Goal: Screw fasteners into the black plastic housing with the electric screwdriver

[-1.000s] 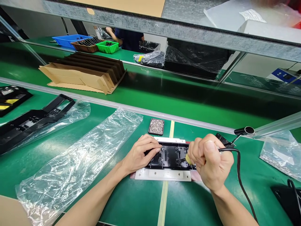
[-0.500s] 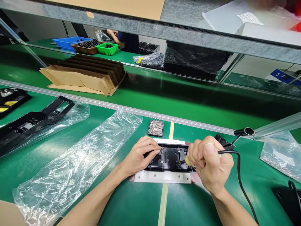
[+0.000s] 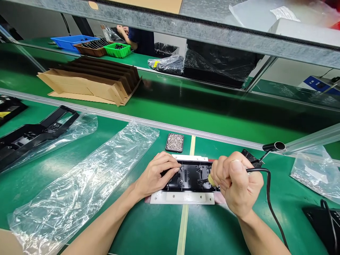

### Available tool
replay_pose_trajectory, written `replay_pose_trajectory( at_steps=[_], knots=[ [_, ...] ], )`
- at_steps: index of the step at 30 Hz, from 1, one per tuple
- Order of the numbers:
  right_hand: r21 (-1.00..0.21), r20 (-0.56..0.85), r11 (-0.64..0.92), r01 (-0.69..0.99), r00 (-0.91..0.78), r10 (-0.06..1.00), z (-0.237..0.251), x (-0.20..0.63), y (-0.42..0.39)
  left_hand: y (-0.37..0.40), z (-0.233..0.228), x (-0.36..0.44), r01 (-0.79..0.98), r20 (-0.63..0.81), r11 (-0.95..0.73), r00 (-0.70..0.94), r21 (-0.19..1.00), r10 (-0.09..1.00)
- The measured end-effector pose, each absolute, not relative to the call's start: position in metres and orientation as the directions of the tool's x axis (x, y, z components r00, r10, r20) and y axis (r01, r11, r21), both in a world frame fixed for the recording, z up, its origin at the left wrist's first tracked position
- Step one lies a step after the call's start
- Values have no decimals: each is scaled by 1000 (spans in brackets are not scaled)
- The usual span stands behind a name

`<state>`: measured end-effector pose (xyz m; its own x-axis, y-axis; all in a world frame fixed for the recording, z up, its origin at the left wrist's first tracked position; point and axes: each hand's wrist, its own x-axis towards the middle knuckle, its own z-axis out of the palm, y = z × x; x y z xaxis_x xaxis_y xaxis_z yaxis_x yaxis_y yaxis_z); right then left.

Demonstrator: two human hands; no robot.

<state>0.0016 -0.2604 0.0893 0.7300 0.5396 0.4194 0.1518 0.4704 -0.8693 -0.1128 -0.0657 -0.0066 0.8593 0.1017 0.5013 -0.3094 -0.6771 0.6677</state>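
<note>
A black plastic part (image 3: 190, 176) lies in a white fixture (image 3: 182, 198) on the green bench in front of me. My left hand (image 3: 156, 174) rests on the part's left end, fingertips pressing it down. My right hand (image 3: 236, 184) is closed in a fist around an electric screwdriver (image 3: 211, 180), whose tip points left onto the part's right half. The tool's black cable (image 3: 269, 198) loops out behind my wrist. A small black tray of screws (image 3: 175, 142) sits just beyond the fixture.
An empty clear plastic bag (image 3: 79, 187) lies to the left, and another bag holds a long black part (image 3: 34, 132). A bag of screws (image 3: 313, 173) is at the right. A cardboard divider box (image 3: 90, 81) sits on the conveyor. Another person works at the far bench.
The view has shifted slightly to the right; both hands stay on the part and the screwdriver in the same pose.
</note>
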Motion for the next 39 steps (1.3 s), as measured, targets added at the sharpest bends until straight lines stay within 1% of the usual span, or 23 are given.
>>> replay_pose_trajectory(
  at_steps=[39],
  knots=[
    [-864,416,480,150,750,515,90,3,-259,-66,-6,-113,-308,506,-679,856,666,108]
  ],
)
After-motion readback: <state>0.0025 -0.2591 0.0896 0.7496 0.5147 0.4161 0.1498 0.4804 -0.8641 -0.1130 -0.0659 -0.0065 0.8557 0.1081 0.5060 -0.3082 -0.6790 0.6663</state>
